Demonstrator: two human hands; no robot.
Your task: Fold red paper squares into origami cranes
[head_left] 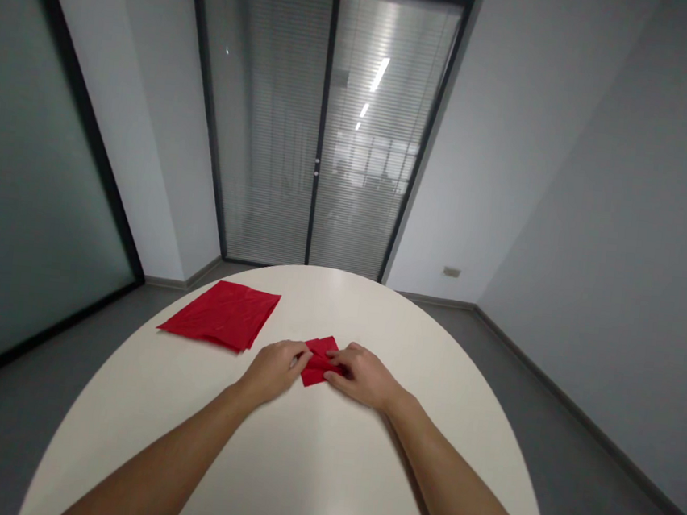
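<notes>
Between my hands lies a small folded red sheet (pixel 315 375), paper or thin cloth, on the white table (pixel 263 460). My left hand (pixel 275 371) is closed at its left edge, thumb and fingertips pinching it. From the right, my right hand (pixel 364 375) grips the sheet between thumb and curled fingers. Parts of the folds are covered by my fingers. Farther off to the left rests a stack of larger red sheets (pixel 222 315), lying flat with slightly uneven edges.
The table has a rounded far edge. Beyond it stands a black-framed glass door (pixel 321 126) with blinds behind the panes. A frosted glass panel (pixel 33 203) is on the left, and a plain wall (pixel 635 261) on the right.
</notes>
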